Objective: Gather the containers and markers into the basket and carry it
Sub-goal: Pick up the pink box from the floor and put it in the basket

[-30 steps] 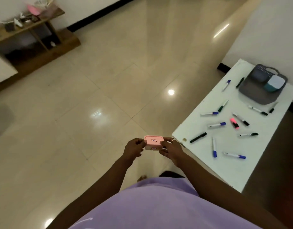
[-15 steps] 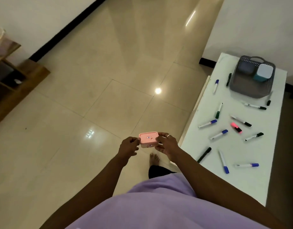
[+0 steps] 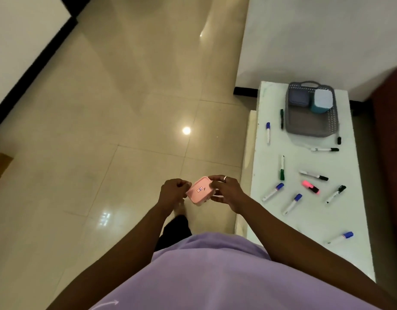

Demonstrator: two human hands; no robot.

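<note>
Both hands, left point(image 3: 174, 191) and right point(image 3: 227, 191), are gripping a pink box point(image 3: 200, 190) over the floor, fingers closed on its ends, just off the counter's point(image 3: 309, 220) left edge. The basket point(image 3: 312, 120) is sitting near the far edge holding two containers, with markers point(image 3: 292, 203) lying scattered across the counter.

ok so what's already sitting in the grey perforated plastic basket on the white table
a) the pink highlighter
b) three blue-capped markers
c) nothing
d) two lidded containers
d: inside the grey perforated plastic basket sit a dark grey lidded container and a teal container with a pale lid, side by side at its far end; every marker lies outside it on the white table.
</note>
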